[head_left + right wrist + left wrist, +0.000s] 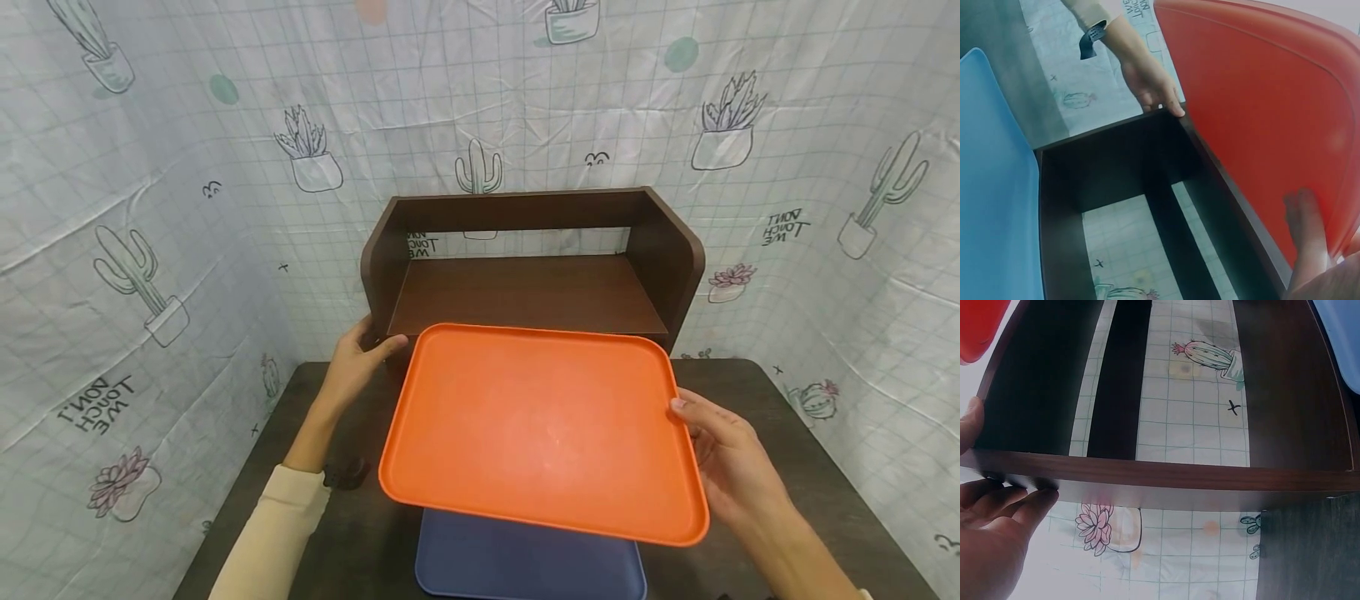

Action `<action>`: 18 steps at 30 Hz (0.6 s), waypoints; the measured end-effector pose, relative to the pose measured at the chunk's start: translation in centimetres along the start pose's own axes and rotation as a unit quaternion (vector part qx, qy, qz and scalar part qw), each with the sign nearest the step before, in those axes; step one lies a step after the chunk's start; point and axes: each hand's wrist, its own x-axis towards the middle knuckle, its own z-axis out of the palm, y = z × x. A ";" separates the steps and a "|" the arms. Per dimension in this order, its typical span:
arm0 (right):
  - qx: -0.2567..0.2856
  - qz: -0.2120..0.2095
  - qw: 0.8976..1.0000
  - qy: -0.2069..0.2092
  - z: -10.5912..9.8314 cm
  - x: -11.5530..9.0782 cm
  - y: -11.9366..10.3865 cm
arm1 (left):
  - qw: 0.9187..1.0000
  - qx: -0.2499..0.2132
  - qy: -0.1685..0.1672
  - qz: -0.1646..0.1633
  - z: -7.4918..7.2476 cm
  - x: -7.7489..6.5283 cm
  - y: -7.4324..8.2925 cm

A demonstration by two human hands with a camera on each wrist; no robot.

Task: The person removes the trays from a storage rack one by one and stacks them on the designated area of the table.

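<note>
A dark brown wooden shelf unit (525,292) stands at the back of the table. My left hand (351,367) grips its left side panel, the thumb on one face and the fingers on the outer face, as the left wrist view shows. Held up and tilted before the shelf is an orange tray (540,433). My right hand (731,462) holds that tray by its right edge, thumb on the upper face; in the right wrist view, fingers (1305,225) lie against its underside. The tray covers the lower part of the shelf in the head view.
A blue tray (525,558) lies on the dark table (795,450) below the orange tray, partly covered by it in the head view. Behind and at both sides hangs a white gridded cloth (480,100) with cactus drawings.
</note>
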 end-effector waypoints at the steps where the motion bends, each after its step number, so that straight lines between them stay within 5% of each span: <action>1: 0.001 0.000 1.000 0.001 -0.1 0.0 0.1 | 1.000 0.001 0.001 0.000 0.0 0.0 0.0; 18: -0.013 0.016 1.000 0.012 -1.3 -0.3 1.4 | 1.000 0.004 -0.002 -0.005 -0.1 -0.1 -0.1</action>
